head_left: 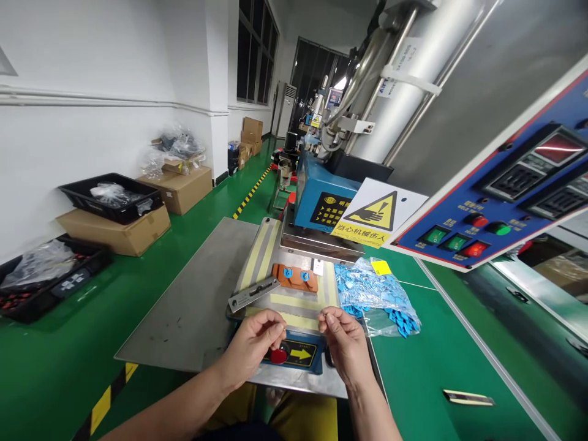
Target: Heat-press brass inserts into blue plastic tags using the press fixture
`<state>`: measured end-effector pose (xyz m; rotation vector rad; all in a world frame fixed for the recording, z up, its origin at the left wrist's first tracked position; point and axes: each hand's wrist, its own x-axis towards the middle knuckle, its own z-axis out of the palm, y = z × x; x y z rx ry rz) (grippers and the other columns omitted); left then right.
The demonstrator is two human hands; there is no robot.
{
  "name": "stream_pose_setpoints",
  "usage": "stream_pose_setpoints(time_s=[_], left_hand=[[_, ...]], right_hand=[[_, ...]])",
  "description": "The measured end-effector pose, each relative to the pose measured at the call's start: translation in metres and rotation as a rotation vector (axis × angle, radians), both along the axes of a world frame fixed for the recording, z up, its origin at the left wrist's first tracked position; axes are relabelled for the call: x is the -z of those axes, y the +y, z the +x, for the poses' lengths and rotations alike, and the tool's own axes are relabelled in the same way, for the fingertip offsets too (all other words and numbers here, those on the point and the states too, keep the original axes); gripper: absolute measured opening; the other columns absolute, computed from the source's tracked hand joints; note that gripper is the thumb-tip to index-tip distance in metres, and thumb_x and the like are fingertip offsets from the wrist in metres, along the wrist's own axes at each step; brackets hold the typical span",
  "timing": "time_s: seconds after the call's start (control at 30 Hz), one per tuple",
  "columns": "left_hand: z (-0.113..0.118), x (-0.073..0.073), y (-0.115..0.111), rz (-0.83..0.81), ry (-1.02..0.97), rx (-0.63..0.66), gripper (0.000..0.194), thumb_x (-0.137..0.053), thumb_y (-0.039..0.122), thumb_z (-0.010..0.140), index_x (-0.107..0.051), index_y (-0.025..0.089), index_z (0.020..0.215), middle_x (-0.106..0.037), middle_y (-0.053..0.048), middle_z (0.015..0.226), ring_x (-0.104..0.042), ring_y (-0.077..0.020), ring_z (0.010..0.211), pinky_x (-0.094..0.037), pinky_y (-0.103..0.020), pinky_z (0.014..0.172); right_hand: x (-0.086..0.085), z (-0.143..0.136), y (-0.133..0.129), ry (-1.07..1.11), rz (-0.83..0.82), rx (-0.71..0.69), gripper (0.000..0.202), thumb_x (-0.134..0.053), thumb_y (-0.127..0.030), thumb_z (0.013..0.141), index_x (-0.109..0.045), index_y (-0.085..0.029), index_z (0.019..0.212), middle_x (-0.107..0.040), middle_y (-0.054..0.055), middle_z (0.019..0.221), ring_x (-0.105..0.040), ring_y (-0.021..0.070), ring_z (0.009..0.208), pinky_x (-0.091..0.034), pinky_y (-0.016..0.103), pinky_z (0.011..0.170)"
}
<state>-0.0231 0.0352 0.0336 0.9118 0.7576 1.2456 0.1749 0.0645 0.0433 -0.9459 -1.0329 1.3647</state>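
Note:
My left hand (258, 343) is closed in a pinch above the front edge of the machine's plate (298, 312), left of the yellow arrow panel. To its right, my right hand (343, 340) also pinches thumb against fingers. Whatever either hand holds is too small to make out. Beyond them an orange-brown fixture (296, 278) carries two small blue parts (305, 276). A metal bar with slots (253, 293) lies at an angle on the plate's left side. Right of the plate is a clear bag of blue parts (376, 294).
A blue press head (316, 190) with a metal block hangs over the plate's rear. The control panel (487, 214) looms at the right. A cutter knife (468, 398) lies on the green surface. Black trays (110, 199) and cardboard boxes (184, 187) stand at the left.

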Motion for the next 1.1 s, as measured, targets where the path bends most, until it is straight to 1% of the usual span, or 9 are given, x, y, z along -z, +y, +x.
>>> stream_pose_setpoints(time_s=[0.13, 0.27, 0.43, 0.53, 0.6, 0.7, 0.77, 0.93, 1.1], left_hand=[[-0.014, -0.005, 0.003, 0.124, 0.256, 0.003, 0.023, -0.06, 0.037, 0.083, -0.063, 0.014, 0.081, -0.055, 0.001, 0.062, -0.05, -0.0097, 0.059, -0.042, -0.023, 0.06], [-0.029, -0.018, 0.013, 0.272, 0.459, -0.035, 0.017, -0.057, 0.032, 0.084, -0.065, 0.016, 0.084, -0.062, -0.002, 0.072, -0.057, -0.0128, 0.067, -0.046, -0.023, 0.062], [-0.045, -0.032, 0.039, 0.4, 0.695, -0.149, 0.013, -0.056, 0.026, 0.083, -0.065, 0.017, 0.083, -0.067, -0.001, 0.077, -0.06, -0.0134, 0.07, -0.046, -0.022, 0.065], [-0.05, -0.039, 0.056, 0.5, 0.855, -0.168, 0.012, -0.055, 0.021, 0.083, -0.066, 0.018, 0.079, -0.067, 0.0, 0.075, -0.059, -0.0122, 0.068, -0.044, -0.021, 0.064], [-0.051, -0.041, 0.068, 0.574, 0.947, -0.162, 0.012, -0.056, 0.019, 0.083, -0.066, 0.018, 0.077, -0.066, 0.0, 0.075, -0.059, -0.0122, 0.069, -0.043, -0.021, 0.065], [-0.048, -0.041, 0.086, 0.663, 1.029, -0.134, 0.014, -0.055, 0.018, 0.084, -0.066, 0.018, 0.078, -0.065, -0.001, 0.077, -0.059, -0.0125, 0.072, -0.043, -0.022, 0.068], [-0.044, -0.039, 0.097, 0.7, 1.059, -0.116, 0.015, -0.053, 0.017, 0.086, -0.067, 0.018, 0.08, -0.066, -0.001, 0.08, -0.06, -0.0128, 0.073, -0.043, -0.022, 0.07], [-0.03, -0.029, 0.122, 0.758, 1.132, -0.082, 0.018, -0.05, 0.014, 0.086, -0.068, 0.017, 0.083, -0.067, -0.003, 0.083, -0.061, -0.0153, 0.078, -0.044, -0.024, 0.073], [-0.021, -0.019, 0.134, 0.771, 1.266, -0.036, 0.02, -0.049, 0.015, 0.086, -0.068, 0.017, 0.084, -0.067, -0.005, 0.084, -0.061, -0.0168, 0.077, -0.045, -0.026, 0.073]], right_hand=[[0.001, 0.001, 0.018, -0.168, 0.05, 0.035, 0.018, -0.073, -0.037, 0.072, -0.071, -0.021, 0.081, -0.067, 0.003, 0.075, -0.053, 0.012, 0.063, -0.043, 0.026, 0.064], [-0.006, -0.001, 0.048, -0.375, 0.162, 0.085, 0.024, -0.071, -0.041, 0.072, -0.069, -0.02, 0.082, -0.062, 0.0, 0.065, -0.053, 0.0141, 0.061, -0.043, 0.028, 0.062], [-0.009, -0.01, 0.082, -0.563, 0.298, 0.054, 0.024, -0.06, -0.043, 0.08, -0.063, -0.019, 0.075, -0.062, 0.001, 0.065, -0.054, 0.0152, 0.061, -0.044, 0.029, 0.062], [-0.006, -0.013, 0.095, -0.715, 0.35, 0.038, 0.024, -0.053, -0.041, 0.084, -0.061, -0.02, 0.077, -0.061, 0.001, 0.066, -0.054, 0.0156, 0.06, -0.043, 0.029, 0.06], [-0.004, -0.014, 0.102, -0.835, 0.434, 0.062, 0.022, -0.051, -0.038, 0.085, -0.062, -0.02, 0.078, -0.063, 0.003, 0.072, -0.056, 0.0173, 0.066, -0.044, 0.03, 0.063], [-0.002, -0.015, 0.108, -0.959, 0.557, 0.073, 0.021, -0.05, -0.034, 0.085, -0.064, -0.021, 0.076, -0.065, 0.005, 0.08, -0.057, 0.0205, 0.077, -0.044, 0.033, 0.073], [0.0, -0.015, 0.112, -1.0, 0.595, 0.085, 0.021, -0.05, -0.033, 0.085, -0.065, -0.022, 0.076, -0.066, 0.006, 0.083, -0.057, 0.0222, 0.083, -0.044, 0.036, 0.078], [0.008, -0.012, 0.117, -0.996, 0.59, 0.114, 0.021, -0.052, -0.033, 0.086, -0.068, -0.023, 0.078, -0.067, 0.007, 0.091, -0.056, 0.024, 0.094, -0.041, 0.039, 0.085], [0.015, -0.008, 0.122, -0.988, 0.573, 0.121, 0.023, -0.052, -0.036, 0.086, -0.07, -0.024, 0.078, -0.067, 0.007, 0.091, -0.056, 0.0249, 0.096, -0.04, 0.04, 0.086]])
